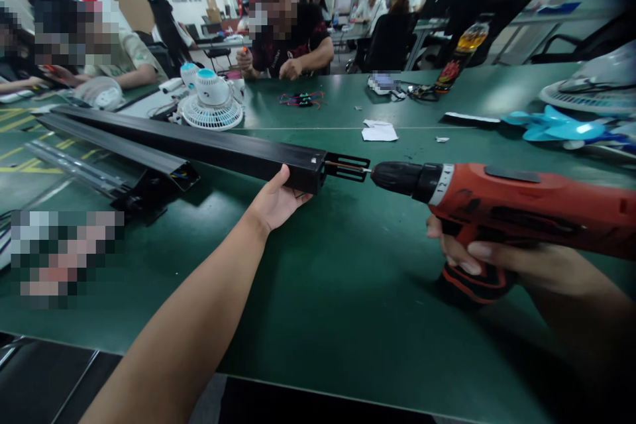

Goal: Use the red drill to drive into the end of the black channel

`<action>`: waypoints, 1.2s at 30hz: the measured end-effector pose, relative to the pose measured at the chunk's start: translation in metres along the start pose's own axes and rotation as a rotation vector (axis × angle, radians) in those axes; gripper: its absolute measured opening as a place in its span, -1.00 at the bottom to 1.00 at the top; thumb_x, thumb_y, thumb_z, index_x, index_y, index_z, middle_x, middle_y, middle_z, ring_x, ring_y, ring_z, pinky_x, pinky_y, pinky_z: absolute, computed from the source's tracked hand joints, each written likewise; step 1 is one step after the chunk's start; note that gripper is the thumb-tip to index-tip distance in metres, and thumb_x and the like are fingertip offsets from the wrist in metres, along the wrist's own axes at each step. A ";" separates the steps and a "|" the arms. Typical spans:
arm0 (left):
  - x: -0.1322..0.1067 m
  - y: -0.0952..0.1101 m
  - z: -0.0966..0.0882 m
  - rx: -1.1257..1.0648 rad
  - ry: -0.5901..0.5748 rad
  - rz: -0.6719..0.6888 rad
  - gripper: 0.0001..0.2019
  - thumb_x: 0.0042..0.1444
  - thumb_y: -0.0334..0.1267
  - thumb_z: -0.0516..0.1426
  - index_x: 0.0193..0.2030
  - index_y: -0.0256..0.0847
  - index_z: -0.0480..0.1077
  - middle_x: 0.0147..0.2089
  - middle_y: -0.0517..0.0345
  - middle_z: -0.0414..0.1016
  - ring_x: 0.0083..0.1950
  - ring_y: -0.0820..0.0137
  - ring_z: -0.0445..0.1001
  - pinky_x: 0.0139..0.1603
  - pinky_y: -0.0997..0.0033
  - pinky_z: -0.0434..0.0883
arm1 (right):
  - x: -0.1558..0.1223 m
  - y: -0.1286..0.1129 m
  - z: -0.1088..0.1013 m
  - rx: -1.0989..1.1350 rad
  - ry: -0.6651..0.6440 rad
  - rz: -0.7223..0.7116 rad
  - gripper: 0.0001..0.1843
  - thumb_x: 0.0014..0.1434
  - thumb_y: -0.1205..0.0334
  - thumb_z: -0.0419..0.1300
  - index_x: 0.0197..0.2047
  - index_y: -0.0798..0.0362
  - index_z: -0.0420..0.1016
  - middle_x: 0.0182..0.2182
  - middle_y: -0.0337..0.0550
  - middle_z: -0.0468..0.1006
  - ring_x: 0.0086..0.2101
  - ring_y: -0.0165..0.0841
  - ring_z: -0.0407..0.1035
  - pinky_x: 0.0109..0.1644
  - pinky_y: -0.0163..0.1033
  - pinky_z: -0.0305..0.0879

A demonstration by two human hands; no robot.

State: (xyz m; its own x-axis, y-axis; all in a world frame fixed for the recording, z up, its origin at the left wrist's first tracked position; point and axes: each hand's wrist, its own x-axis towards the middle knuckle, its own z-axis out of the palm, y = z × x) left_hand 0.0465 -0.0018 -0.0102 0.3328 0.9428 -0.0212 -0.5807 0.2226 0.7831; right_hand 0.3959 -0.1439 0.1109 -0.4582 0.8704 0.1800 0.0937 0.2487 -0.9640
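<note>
Black metal, long and stiff: the rail [199, 146] runs from the table's [322, 291] far left edge toward its middle, and your left hand [278, 202] cups it from beneath just short of its near end, thumb up against the side. It looks rigid but long enough to swing, so you do well to hold close to the working end, where the bracket [348, 167] sticks out. A second rail [114, 146] lies beside it, further left, with nothing holding it. Right of the bracket, the bit of the drill [497, 202] meets the rail's end. Your right hand [477, 255] is wrapped closed around the drill's grip, below its red body. The drill looks heavy and hard-shelled; hold it firmly at the handle and keep it in line with the rail, since the bit could skid off smooth metal.
</note>
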 end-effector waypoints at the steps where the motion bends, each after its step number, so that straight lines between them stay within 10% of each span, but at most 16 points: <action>1: 0.000 0.000 0.000 0.000 -0.003 -0.001 -0.37 0.28 0.29 0.64 0.26 -0.07 0.75 0.22 -0.11 0.88 0.37 -0.06 0.78 0.34 0.04 0.62 | 0.000 0.000 0.000 -0.001 -0.004 -0.002 -0.61 0.04 0.05 0.25 -0.11 0.10 0.47 -0.71 -0.20 0.44 -0.70 -0.33 0.29 -0.73 -0.26 0.19; 36: 0.002 -0.001 -0.002 -0.011 -0.025 -0.004 -0.30 0.25 0.38 0.64 0.29 -0.04 0.74 0.25 -0.13 0.88 0.45 -0.15 0.76 0.36 0.00 0.64 | -0.002 -0.004 0.003 -0.002 0.022 0.027 -0.56 0.01 -0.04 0.24 -0.12 0.07 0.47 -0.72 -0.21 0.42 -0.75 -0.39 0.23 -0.79 -0.30 0.11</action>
State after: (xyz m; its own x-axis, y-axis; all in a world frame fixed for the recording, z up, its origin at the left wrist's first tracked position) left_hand 0.0463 0.0006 -0.0120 0.3533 0.9355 -0.0082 -0.5879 0.2289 0.7759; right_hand 0.3935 -0.1483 0.1137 -0.4359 0.8860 0.1580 0.1076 0.2256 -0.9683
